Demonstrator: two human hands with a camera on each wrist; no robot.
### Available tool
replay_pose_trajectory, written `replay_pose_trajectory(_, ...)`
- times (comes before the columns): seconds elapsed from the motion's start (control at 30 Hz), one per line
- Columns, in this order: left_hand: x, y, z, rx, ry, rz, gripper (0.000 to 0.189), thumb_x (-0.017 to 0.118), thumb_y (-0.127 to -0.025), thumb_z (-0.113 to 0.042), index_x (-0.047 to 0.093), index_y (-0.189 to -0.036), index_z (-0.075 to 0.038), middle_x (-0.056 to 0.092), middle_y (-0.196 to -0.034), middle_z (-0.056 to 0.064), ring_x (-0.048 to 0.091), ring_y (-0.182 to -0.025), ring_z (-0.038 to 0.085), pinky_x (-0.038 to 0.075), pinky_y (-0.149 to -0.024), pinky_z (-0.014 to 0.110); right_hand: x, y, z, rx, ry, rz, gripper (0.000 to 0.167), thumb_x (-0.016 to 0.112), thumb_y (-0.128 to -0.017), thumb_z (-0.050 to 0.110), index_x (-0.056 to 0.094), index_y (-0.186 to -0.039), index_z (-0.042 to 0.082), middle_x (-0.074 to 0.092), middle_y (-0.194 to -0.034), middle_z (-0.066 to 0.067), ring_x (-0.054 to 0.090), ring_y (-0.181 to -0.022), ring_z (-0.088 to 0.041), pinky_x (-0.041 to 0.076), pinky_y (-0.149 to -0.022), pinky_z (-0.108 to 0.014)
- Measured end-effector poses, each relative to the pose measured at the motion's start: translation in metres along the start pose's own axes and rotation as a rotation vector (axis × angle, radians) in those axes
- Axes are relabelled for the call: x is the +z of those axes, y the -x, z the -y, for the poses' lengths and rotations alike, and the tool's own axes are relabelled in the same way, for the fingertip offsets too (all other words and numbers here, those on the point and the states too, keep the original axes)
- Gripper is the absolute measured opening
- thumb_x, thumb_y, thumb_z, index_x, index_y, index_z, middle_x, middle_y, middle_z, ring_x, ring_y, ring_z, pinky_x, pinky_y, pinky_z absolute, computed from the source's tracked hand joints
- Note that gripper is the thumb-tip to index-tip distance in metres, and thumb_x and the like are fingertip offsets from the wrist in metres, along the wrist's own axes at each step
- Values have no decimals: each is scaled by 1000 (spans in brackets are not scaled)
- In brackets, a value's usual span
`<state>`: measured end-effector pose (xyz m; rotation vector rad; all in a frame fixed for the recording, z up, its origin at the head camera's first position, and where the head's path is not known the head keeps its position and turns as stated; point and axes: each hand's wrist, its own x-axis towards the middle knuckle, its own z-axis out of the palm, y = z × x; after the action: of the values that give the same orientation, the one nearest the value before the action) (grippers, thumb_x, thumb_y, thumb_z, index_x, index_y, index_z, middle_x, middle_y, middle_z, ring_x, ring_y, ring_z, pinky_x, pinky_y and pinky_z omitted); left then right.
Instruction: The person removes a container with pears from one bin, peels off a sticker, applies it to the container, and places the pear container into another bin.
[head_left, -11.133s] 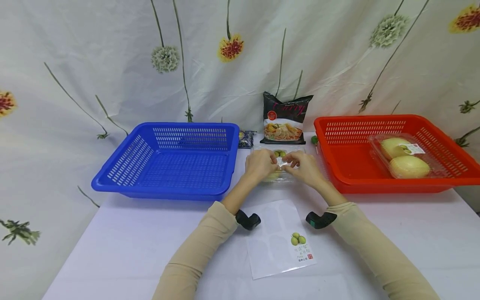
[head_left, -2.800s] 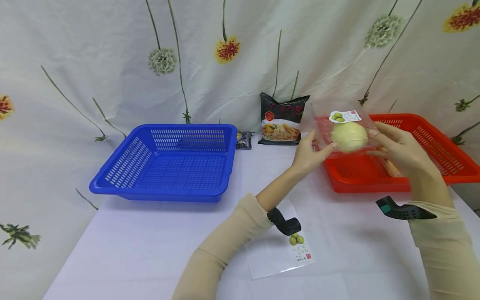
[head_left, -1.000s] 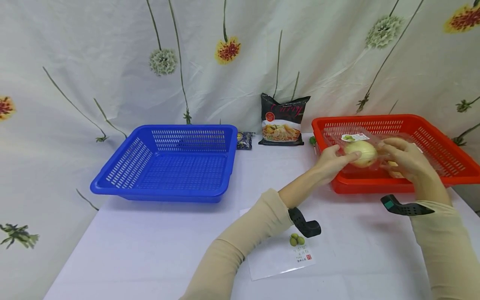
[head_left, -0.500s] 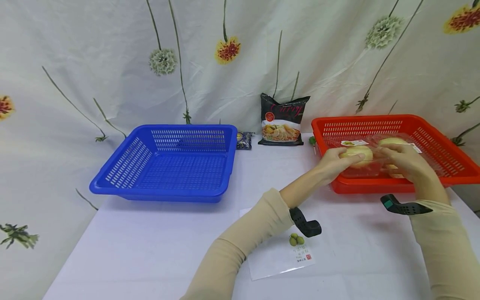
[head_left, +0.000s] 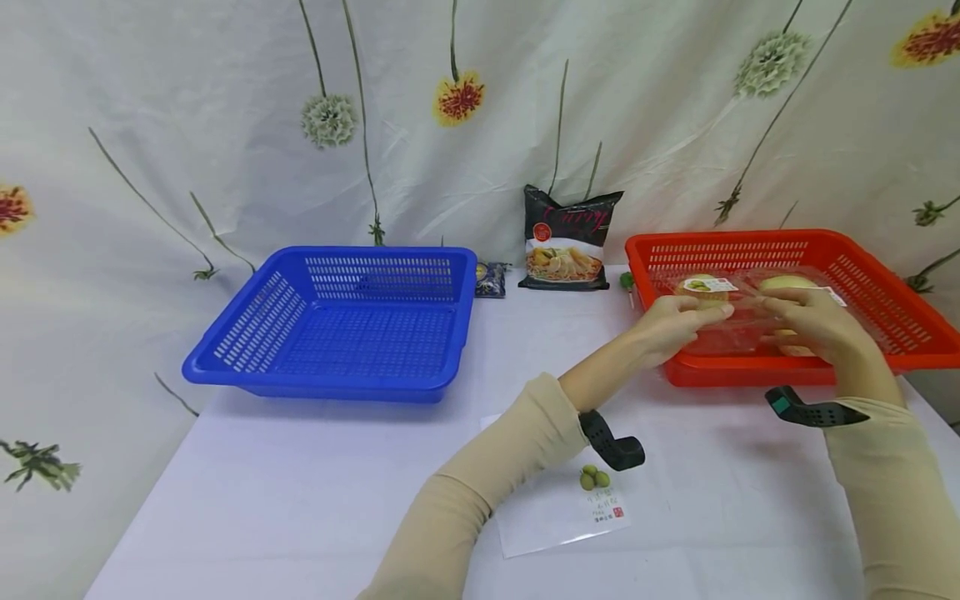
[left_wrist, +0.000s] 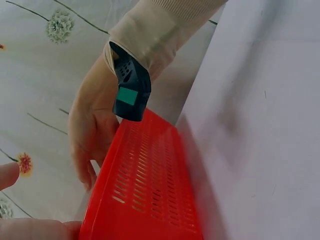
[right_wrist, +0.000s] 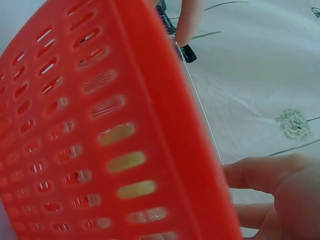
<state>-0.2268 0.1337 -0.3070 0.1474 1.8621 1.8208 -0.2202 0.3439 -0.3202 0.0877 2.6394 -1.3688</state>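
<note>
In the red basket (head_left: 750, 363) at the right, a clear plastic clamshell box (head_left: 731, 337) sits low inside, near its left end. A round yellow-green fruit (head_left: 693, 302) shows through it, partly behind a white label (head_left: 708, 285) with printed green fruit. My left hand (head_left: 671, 325) pinches the box's near left edge, thumb on top. My right hand (head_left: 817, 325) grips its right side, fingers spread along it; in the right wrist view, its fingers (right_wrist: 255, 172) meet the box edge above the basket rim. A second such box (head_left: 787, 282) lies at the right, partly hidden by that hand.
A blue basket (head_left: 367, 333) stands on the left. Behind are a black noodle packet (head_left: 566, 242), a small dark packet (head_left: 491, 280) and a green-topped item (head_left: 627, 282). A sheet with a fruit sticker (head_left: 558, 517) lies in front, partly beneath the left sleeve.
From the table's middle, the box has been lifted over the red basket and lowered into it by both hands. In the last half second the fruit inside has shifted toward the back.
</note>
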Motion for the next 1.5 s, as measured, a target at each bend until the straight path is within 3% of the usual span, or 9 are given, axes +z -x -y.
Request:
replay_pose_trajectory(0.13,2,4,-2,-36,142,58,39,65,-89,-23,58,-122,-4,60,-108,-2,55,-109,19,43,-99,43,1,2,2,67,26,15,80,43,-94,52,17,-147,-2,31,-139,-34,51,-110,-41,48,-89,-52)
replay_pose_trajectory(0.23,5,7,-4,-66,175,67,33,65,-89,-23,61,-115,-4,60,-105,-4,53,-111,19,41,-101,45,-1,3,4,91,78,50,84,40,-94,52,9,-147,-7,29,-138,-38,42,-117,-51,46,-91,-54)
replay_pose_trajectory(0.37,8,10,-7,-106,221,44,37,66,-89,-23,59,-118,-3,57,-108,-3,51,-113,20,40,-101,46,-5,4,6,53,167,89,81,39,-97,45,9,-143,-15,32,-132,-40,51,-108,-50,49,-87,-52)
replay_pose_trajectory(0.6,4,10,-10,-144,464,85,38,62,-91,-12,51,-124,2,51,-119,5,39,-127,30,32,-106,52,-10,4,7,41,239,122,81,46,-96,43,16,-139,-18,31,-130,-40,50,-105,-50,53,-81,-48)
replay_pose_trajectory(0.87,1,13,-10,-160,570,86,35,61,-91,-8,48,-122,2,49,-120,8,38,-126,31,31,-106,51,-11,8,5,71,301,138,87,51,-93,46,15,-138,-19,34,-128,-39,51,-102,-45,53,-80,-48)
replay_pose_trajectory(1.07,1,13,-8,-150,570,92,30,60,-91,-8,49,-117,1,50,-114,9,38,-126,31,28,-108,51,-11,10,7,42,332,147,84,53,-93,43,19,-136,-21,42,-120,-41,57,-95,-40,53,-77,-47)
replay_pose_trajectory(1.2,0,13,-8,-140,542,109,31,59,-92,-8,50,-120,3,52,-115,9,37,-129,34,27,-109,50,-14,12,10,35,309,171,83,50,-95,42,16,-137,-20,40,-124,-43,60,-96,-39,54,-79,-47)
replay_pose_trajectory(1.37,-8,14,-12,-80,386,149,35,59,-92,-11,54,-124,3,55,-115,8,42,-127,35,36,-106,43,-19,12,17,21,298,156,82,49,-95,42,13,-140,-17,32,-131,-44,57,-101,-46,54,-78,-47)
replay_pose_trajectory(1.5,-19,17,-16,53,170,137,37,60,-92,-12,56,-126,3,60,-102,1,57,-113,31,47,-95,35,-20,11,25,-30,320,149,77,48,-97,38,14,-142,-14,28,-134,-42,44,-112,-54,53,-78,-49)
